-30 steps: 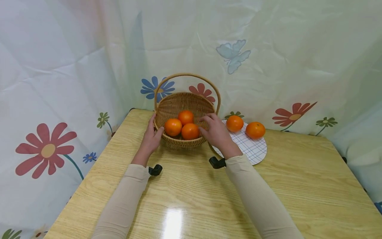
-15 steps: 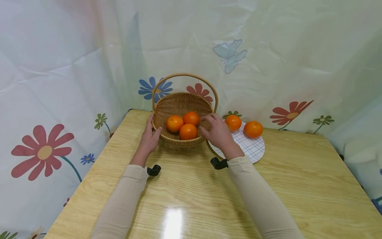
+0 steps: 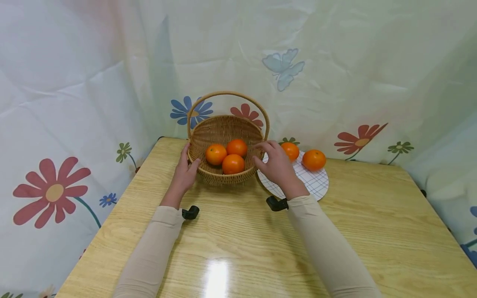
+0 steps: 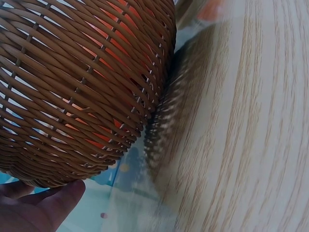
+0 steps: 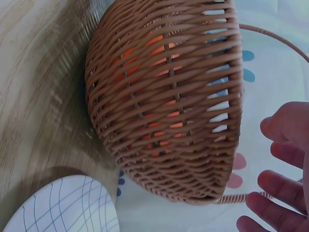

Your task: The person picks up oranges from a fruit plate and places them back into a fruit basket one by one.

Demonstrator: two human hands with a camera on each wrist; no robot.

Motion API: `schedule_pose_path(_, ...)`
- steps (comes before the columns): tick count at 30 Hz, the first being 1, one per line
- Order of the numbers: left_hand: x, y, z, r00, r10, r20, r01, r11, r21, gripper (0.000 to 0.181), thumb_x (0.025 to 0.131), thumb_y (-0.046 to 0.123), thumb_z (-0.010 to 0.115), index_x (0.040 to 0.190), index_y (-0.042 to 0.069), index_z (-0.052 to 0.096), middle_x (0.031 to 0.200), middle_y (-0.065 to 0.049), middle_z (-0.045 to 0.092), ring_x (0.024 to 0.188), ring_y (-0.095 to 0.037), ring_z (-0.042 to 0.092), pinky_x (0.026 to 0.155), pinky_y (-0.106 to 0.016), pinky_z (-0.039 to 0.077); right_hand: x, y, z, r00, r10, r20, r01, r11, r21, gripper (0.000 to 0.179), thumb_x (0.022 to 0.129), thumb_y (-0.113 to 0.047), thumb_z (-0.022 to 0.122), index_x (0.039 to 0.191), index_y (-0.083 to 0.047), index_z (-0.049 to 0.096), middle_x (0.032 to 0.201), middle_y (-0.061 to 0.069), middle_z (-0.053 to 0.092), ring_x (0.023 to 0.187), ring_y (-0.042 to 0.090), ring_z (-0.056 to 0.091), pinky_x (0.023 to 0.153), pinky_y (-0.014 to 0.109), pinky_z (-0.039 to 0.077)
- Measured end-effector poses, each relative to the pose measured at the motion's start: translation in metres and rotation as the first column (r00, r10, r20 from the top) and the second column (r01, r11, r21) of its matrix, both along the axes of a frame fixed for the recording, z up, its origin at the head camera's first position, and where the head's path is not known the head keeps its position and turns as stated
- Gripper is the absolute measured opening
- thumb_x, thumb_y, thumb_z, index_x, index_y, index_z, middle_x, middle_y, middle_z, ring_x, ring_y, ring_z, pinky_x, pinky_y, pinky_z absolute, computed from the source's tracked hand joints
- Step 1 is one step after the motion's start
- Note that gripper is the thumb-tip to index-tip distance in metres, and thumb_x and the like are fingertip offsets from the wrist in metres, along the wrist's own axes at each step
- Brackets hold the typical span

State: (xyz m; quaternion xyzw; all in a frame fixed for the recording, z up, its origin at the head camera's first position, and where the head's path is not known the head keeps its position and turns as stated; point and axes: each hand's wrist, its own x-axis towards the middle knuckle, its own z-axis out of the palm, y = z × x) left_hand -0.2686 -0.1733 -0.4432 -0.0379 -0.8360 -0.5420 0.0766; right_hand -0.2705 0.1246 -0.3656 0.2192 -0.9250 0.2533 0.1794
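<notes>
A wicker basket with a tall arched handle stands near the back of the table, three oranges lying in it. At its left side my left hand grips the basket, thumb at the rim and fingers along the outside. The left wrist view shows those fingers against the woven wall. My right hand is beside the right rim, fingers relaxed and slightly bent, holding nothing. In the right wrist view, a gap separates its fingers from the wicker.
Right of the basket lies a round checked white mat, partly behind my right hand. Two more oranges rest on it. A floral curtain hangs right behind the wooden table and along its left side.
My right hand has drawn a little to the right, away from the oranges in the basket. Those oranges have shifted in the basket. My left hand stays at the basket's left side.
</notes>
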Motion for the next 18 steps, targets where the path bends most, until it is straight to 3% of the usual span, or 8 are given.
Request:
schedule_pose_path(9, 0.001, 0.000, 0.001, 1.000, -0.003, -0.006, 0.003, 1.000, -0.002, 0.067, 0.102, 0.037, 0.041, 0.156, 0.036, 0.001, 0.162, -0.011, 0.016, 0.146, -0.036, 0.024, 0.116, -0.055, 0.026, -0.002, 0.012, -0.002, 0.999, -0.039, 0.026, 0.039, 0.999, -0.004, 0.037, 0.092, -0.028, 0.064, 0.124, -0.010, 0.062, 0.130, 0.015, 0.054, 0.117, 0.035, 0.054, 0.097, 0.051, 0.048)
schedule_pose_path(18, 0.002, 0.001, 0.001, 1.000, -0.006, -0.004, 0.006, 1.000, -0.002, 0.067, 0.103, 0.037, 0.041, 0.156, 0.036, 0.001, 0.162, -0.012, 0.016, 0.146, -0.037, 0.024, 0.115, -0.056, 0.026, -0.007, 0.023, -0.004, 0.997, -0.072, -0.005, 0.072, 0.997, -0.016, 0.037, 0.091, -0.026, 0.065, 0.123, -0.009, 0.062, 0.128, 0.014, 0.056, 0.119, 0.034, 0.053, 0.099, 0.050, 0.047)
